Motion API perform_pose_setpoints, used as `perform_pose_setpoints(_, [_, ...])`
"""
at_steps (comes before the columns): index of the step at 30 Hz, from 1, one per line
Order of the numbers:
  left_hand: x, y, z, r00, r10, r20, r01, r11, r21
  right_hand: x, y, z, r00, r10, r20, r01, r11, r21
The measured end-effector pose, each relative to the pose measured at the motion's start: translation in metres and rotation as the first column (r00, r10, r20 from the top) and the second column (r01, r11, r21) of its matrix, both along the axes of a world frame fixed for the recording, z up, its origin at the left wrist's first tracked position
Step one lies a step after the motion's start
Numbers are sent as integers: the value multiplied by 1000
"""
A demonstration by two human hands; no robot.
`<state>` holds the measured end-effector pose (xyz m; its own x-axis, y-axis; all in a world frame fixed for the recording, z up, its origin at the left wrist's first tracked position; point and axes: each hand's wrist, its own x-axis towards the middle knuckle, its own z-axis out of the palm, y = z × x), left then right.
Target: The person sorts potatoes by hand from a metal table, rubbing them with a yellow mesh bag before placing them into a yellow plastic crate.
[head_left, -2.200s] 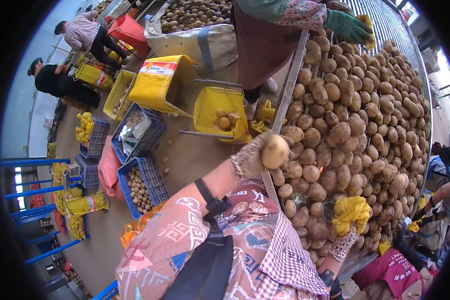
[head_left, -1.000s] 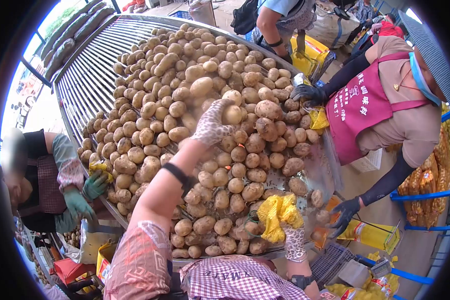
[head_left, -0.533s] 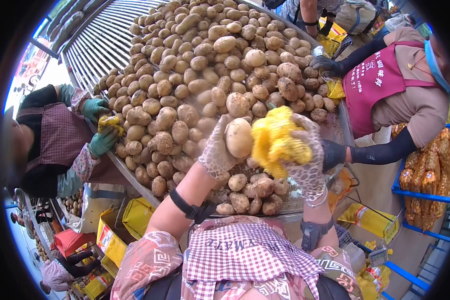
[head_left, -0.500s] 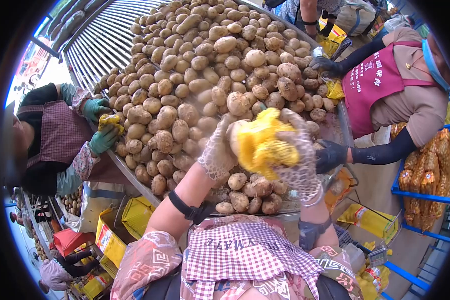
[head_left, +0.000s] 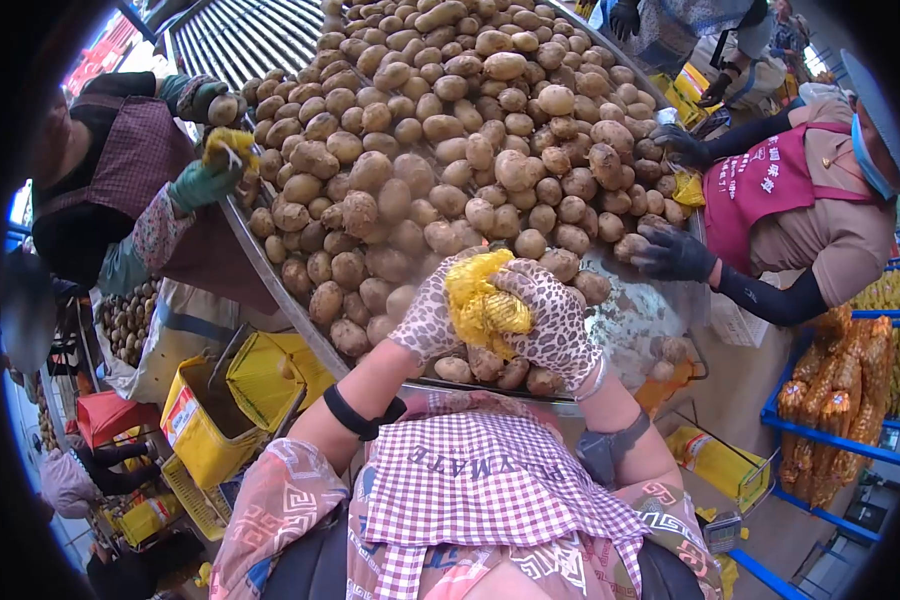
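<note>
Left hand (head_left: 426, 316) and right hand (head_left: 554, 322) cup bunched yellow mesh (head_left: 484, 302) from opposite sides, seemingly bracing it, potatoes (head_left: 448, 200) heaped just beyond

This looks like a produce packing shed. Potatoes (head_left: 515, 170) lie heaped in bulk across a broad metal surface (head_left: 255, 42), slatted at its far left. Gloved people work along its sides, one at left in a checked apron (head_left: 110, 165), one at right in a magenta apron (head_left: 748, 192). Yellow containers (head_left: 210, 425) stand at the near left; at right, a blue rack (head_left: 850, 443) carries filled orange net sacks (head_left: 830, 400).
</note>
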<state>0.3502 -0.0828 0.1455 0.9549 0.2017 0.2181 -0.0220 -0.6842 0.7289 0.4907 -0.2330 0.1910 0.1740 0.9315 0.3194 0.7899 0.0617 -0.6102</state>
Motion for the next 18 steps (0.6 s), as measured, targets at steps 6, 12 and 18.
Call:
perform_pose_setpoints(6, [-77, 0, 16, 943, 200, -267, -328, 703, -631, 38, -12, -70, 502, -374, -780, 403, 899, -172])
perform_pose_setpoints(12, [-240, 21, -39, 769, 609, -195, -71, -222, -972, 44, -55, -95, 54, -301, -952, 441, 863, -248])
perform_pose_setpoints(18, [-344, 54, -141, -37, 674, -738, -127, -735, -666, 34, -72, -93, -27, -318, -948, 467, 834, -293])
